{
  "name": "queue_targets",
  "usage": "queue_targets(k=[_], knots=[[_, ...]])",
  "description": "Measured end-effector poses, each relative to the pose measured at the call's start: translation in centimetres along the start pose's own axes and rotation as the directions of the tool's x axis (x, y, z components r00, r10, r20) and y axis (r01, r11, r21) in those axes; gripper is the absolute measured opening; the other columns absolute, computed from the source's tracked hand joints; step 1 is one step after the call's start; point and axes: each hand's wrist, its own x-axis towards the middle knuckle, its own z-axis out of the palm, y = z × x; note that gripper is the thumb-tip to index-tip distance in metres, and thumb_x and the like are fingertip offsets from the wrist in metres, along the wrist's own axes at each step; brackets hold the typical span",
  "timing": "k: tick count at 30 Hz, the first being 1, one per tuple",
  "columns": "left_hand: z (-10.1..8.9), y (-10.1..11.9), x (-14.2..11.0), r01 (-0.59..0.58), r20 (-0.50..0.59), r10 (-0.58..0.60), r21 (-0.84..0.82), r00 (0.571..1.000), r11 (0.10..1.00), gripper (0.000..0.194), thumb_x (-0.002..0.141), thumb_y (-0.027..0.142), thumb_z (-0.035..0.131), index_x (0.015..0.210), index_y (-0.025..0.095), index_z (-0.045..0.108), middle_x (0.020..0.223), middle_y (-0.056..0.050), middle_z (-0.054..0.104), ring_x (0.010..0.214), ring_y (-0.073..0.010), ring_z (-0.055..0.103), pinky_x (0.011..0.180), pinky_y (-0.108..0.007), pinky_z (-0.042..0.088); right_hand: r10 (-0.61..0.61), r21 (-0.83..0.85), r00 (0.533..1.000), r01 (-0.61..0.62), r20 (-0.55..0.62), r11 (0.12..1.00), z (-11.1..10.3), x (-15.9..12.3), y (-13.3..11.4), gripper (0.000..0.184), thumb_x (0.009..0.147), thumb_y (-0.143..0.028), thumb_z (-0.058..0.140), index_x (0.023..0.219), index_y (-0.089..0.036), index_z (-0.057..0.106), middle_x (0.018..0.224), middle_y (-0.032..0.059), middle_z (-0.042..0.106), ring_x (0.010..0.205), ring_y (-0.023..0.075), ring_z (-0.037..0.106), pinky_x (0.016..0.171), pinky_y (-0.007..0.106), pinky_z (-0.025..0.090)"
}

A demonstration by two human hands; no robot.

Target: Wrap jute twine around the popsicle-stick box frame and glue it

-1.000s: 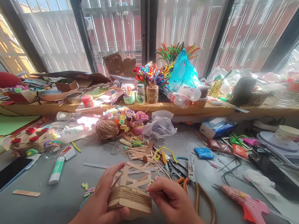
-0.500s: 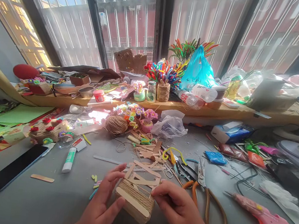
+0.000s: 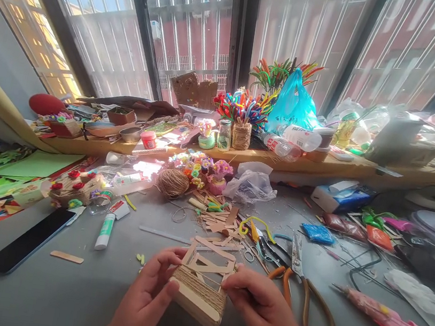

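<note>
A small craft-stick frame (image 3: 211, 267) wrapped in several turns of jute twine (image 3: 200, 286) is held up just above the table. My left hand (image 3: 150, 294) grips its left side, thumb on the front stick and fingers behind. At the right edge, my right hand (image 3: 257, 301) is closed, with thumb and forefinger pinching a strand of the twine. The strand runs across the open part of the frame above the wound rows. My right fingertips partly cover the frame's right side.
Scissors (image 3: 298, 258) with brown handles lie right of my hands, beside a pink glue gun (image 3: 385, 319). Loose craft sticks (image 3: 219, 221) and a twine ball (image 3: 172, 183) are behind. A phone (image 3: 28, 241), glue stick (image 3: 104, 232) and single stick (image 3: 66, 257) lie left.
My left fingers have drawn in closer around the frame. My right hand stays pinched at its right edge. The whole view has shifted slightly.
</note>
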Motion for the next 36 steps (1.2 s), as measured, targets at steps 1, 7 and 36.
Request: queue_targets(k=[1,7,36], knots=[[0.0,0.1,0.0,-0.002,0.002,0.002,-0.014,1.0,1.0,0.024,0.109,0.051,0.073,0.123,0.032,0.074,0.143,-0.007,0.071,0.134,-0.0318,0.073,0.107,-0.035,0.064,-0.002,-0.009,1.0,0.002,0.001,1.0,0.0,0.0,0.0,0.019,0.11,-0.026,0.062,0.107,-0.028,0.081,0.092,0.0039,0.084,0.082,0.0231,0.08,0.112,0.043,0.059],[-0.2,0.8,0.2,0.009,0.029,-0.009,-0.03,1.0,0.999,0.018,0.109,0.045,0.074,0.121,0.031,0.075,0.138,-0.007,0.068,0.131,-0.0294,0.071,0.106,-0.032,0.061,-0.056,-0.034,0.998,0.056,0.006,0.998,-0.1,0.2,-0.2,0.021,0.11,-0.023,0.061,0.11,-0.03,0.081,0.095,0.0046,0.085,0.086,0.0235,0.081,0.1,0.037,0.065],[-1.4,4.7,4.6,-0.333,0.461,0.013,0.621,0.887,0.71,0.087,0.095,0.067,0.081,0.166,0.035,0.041,0.186,-0.014,0.026,0.17,-0.0459,0.027,0.136,-0.067,0.029,-0.131,-0.156,0.991,0.126,-0.022,0.98,-0.2,-0.1,-0.6,0.024,0.082,-0.027,0.088,0.105,-0.028,0.08,0.077,0.0023,0.082,0.056,0.0208,0.073,0.084,0.034,0.069]])
